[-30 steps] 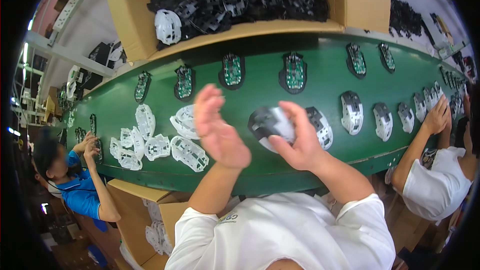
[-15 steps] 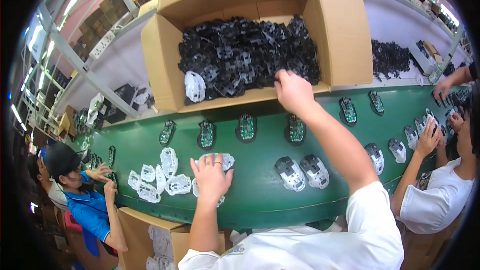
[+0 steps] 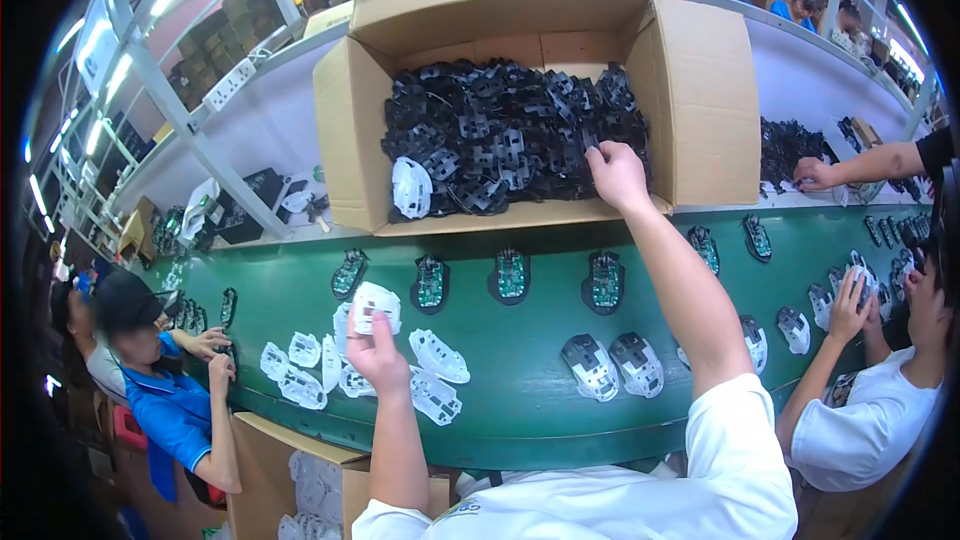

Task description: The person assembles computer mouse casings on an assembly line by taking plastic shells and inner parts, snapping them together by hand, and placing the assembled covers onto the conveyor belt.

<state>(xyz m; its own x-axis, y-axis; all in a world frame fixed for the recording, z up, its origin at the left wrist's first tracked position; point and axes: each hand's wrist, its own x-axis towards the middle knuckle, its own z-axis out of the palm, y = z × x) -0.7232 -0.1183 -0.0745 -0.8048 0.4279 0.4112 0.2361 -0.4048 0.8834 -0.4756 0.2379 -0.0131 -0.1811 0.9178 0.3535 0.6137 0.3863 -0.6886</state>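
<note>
My left hand (image 3: pixel 381 352) holds up a white mouse shell (image 3: pixel 374 306), pinched between thumb and fingers above the green bench. My right hand (image 3: pixel 619 176) reaches into the right part of a big cardboard box (image 3: pixel 705 100). Its closed fingertips are at a black plastic piece (image 3: pixel 591 143) on the heap of black plastic parts (image 3: pixel 490 145). In the box's near left corner lies another white shell (image 3: pixel 411 187). Around my left hand, several loose white shells (image 3: pixel 439 356) rest on the bench.
Mouse bases with green circuit boards (image 3: pixel 510 276) form a row along the green bench (image 3: pixel 520 340). Two white-and-grey mice (image 3: pixel 638 364) lie near my right arm. Co-workers sit at left (image 3: pixel 170 390) and right (image 3: pixel 880 380). Below the bench edge stands an open carton (image 3: pixel 270 480) of white shells.
My left hand has lifted a white shell off the bench and moved left with it. My right hand stays over the box, its fingers now at a black piece. The whole view has shifted slightly.
</note>
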